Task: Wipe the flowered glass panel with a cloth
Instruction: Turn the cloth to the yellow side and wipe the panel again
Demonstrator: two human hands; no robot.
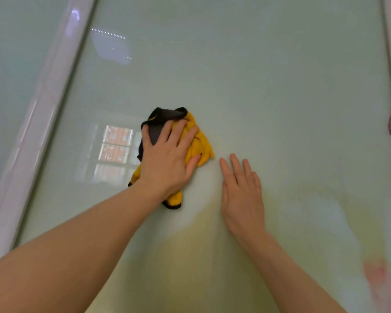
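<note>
So the left hand (167, 161) is pressed flat on a crumpled yellow cloth (199, 145) with a dark grey patch and black edging, pinning it against the glass panel (257, 75). The fingers (178, 134) are spread out over the cloth, not curled round it, so it's more of a push than a real grip. Cloth pokes out above the fingertips, off to the thumb side, and below the wrist too.

The right hand (243, 195) sits just beside it, palm flat on bare glass, fingers (235, 166) straight and close together, holding nothing. Its fingertips end up just below and right of the cloth's yellow corner, not touching it.

The glass is milky pale green, with a soft yellowish print under both forearms and a blurry pink bit down at the lower right, too smeared to make out properly. A shiny white frame (43, 123) runs diagonally well left of the left hand, and a window reflection (115, 145) shows in the glass right next to those fingers.
</note>
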